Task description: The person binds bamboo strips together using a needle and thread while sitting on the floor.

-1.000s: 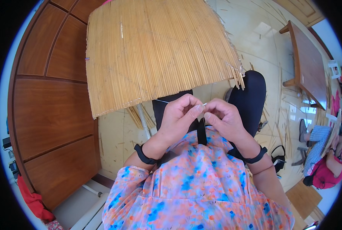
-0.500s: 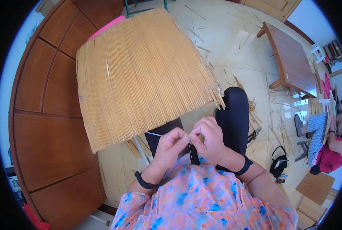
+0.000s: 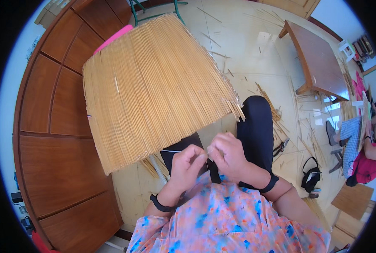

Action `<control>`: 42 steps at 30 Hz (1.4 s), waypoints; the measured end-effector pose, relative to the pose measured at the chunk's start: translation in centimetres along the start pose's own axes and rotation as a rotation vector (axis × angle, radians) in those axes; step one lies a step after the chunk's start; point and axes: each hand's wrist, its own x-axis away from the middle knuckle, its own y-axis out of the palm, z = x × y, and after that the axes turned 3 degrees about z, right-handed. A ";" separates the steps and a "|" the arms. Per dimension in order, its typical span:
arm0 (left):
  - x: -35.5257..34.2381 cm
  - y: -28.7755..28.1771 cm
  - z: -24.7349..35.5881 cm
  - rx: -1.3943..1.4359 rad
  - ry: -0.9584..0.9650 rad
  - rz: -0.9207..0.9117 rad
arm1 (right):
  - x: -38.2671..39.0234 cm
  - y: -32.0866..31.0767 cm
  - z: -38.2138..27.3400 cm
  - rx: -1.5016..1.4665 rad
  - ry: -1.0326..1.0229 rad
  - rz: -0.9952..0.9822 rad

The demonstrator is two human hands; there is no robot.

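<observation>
A large mat of thin straw-coloured sticks (image 3: 154, 88) lies in front of me, above my knees, with loose stick ends at its right corner. A thin white cord (image 3: 172, 151) runs from under its lower edge toward my fingers. My left hand (image 3: 188, 168) is closed in a pinch on this cord. My right hand (image 3: 228, 158) is close to the right of it, thumb and finger pinched on what looks like the same cord, fingertips blurred. Both hands are above my lap, over my floral top (image 3: 226, 215).
Wooden cabinet (image 3: 53, 168) at left; green-framed stool (image 3: 177, 12) behind the mat; low wooden table (image 3: 314, 59) at upper right. Loose sticks (image 3: 276, 109) and a black bag (image 3: 310, 177) lie on the floor. Another person's leg (image 3: 346, 139) shows at right.
Since a second ago, my hands sit lower in the picture, the right one slightly apart from the left. The view has shifted, showing more of the stool and pink item behind the mat.
</observation>
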 end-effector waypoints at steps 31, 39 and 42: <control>0.0 -0.9 -1.3 0.411 -0.169 -0.001 | 0.7 1.0 0.9 -0.483 0.307 0.093; -0.4 -0.7 -0.7 0.174 -0.027 0.189 | 0.5 1.3 0.8 -0.325 0.192 -0.131; -0.5 -0.5 -0.4 0.049 0.028 0.194 | 0.5 1.1 0.6 -0.297 0.185 -0.175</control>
